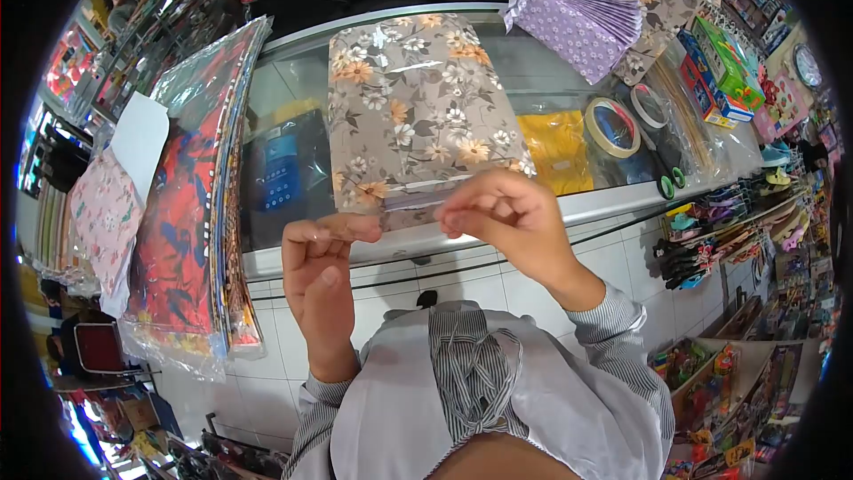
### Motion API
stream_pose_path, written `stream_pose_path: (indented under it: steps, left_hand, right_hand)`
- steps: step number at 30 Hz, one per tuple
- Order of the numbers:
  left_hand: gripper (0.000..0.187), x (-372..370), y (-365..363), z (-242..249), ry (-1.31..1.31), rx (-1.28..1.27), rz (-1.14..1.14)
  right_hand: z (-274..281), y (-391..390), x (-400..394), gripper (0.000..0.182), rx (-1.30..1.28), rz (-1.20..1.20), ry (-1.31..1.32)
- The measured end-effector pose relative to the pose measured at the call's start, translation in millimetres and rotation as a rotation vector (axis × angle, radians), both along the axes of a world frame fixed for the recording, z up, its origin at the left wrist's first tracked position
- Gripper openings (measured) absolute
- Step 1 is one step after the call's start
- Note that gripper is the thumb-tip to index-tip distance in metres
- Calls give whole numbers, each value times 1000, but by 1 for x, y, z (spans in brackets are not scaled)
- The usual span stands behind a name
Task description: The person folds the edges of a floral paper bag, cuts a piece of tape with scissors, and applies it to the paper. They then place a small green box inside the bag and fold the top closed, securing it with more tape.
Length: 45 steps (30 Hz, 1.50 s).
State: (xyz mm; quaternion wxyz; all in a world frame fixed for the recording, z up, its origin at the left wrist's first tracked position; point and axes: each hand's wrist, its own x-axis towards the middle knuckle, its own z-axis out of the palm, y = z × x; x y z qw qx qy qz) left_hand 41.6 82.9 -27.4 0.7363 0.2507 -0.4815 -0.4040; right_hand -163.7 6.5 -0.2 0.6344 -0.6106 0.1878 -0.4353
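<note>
A package wrapped in grey floral paper lies on the glass counter, its near end at my fingertips. My left hand is at the package's near left corner, fingers curled inward, with a faint clear sliver along them. At the near right corner, my right hand has thumb and forefinger pinched together. Whatever thin, see-through thing the fingers hold is too faint to make out. To the right on the counter are a roll of tape and scissors with green handles.
Plastic-sleeved wrapping sheets stand at the left counter edge. A purple pleated gift, a second tape roll and green and blue boxes are at the right. A yellow packet shows beside the package.
</note>
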Motion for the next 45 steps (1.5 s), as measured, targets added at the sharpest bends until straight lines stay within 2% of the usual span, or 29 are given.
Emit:
stream_pose_path:
  steps: [1,5,7,9,11,13,15,18,21,26,29,33,36,39,42,45]
  left_hand:
    - [29,1,0,-1,-31,-15,17]
    - [39,3,0,-5,-509,-11,280]
    - [38,5,-12,0,-758,-92,364]
    - [41,4,-24,2,-853,-107,413]
    - [43,5,-33,5,-996,-149,478]
    - [49,6,-35,1,-1030,-61,410]
    - [51,6,-33,7,-1135,23,337]
    - [51,2,-36,1,-1065,84,323]
    - [48,-3,-37,6,-838,288,283]
    - [42,-12,-44,11,-870,247,372]
    - [41,-14,-40,16,-903,310,361]
    - [41,-21,-33,12,-779,382,346]
    - [40,-21,-32,15,-867,396,376]
    - [37,-18,-29,17,-781,364,290]
    - [26,-22,-28,20,-564,520,287]
    - [14,-20,-28,18,-482,588,325]
  right_hand:
    - [3,7,-1,21,-116,-103,42]
    - [6,19,-17,16,-479,-374,284]
    - [4,14,-20,27,-619,-421,363]
    - [12,4,-16,32,-751,-516,463]
    - [13,-8,-20,42,-795,-429,533]
    - [15,-18,-21,45,-869,-362,577]
    - [14,-16,-21,47,-687,-270,599]
    - [7,-18,-21,49,-546,-230,621]
    - [1,-21,-21,48,-503,-284,634]
    - [1,-20,-13,46,-407,-335,600]
    - [0,-22,-12,43,-704,-417,691]
    - [-6,-9,-6,39,-474,-465,597]
    - [-5,-10,-12,32,-371,-454,608]
    - [-6,-10,-15,23,-229,-441,456]
    - [-12,-12,-18,16,-144,-462,429]
    - [-13,-12,-14,15,-104,-516,407]
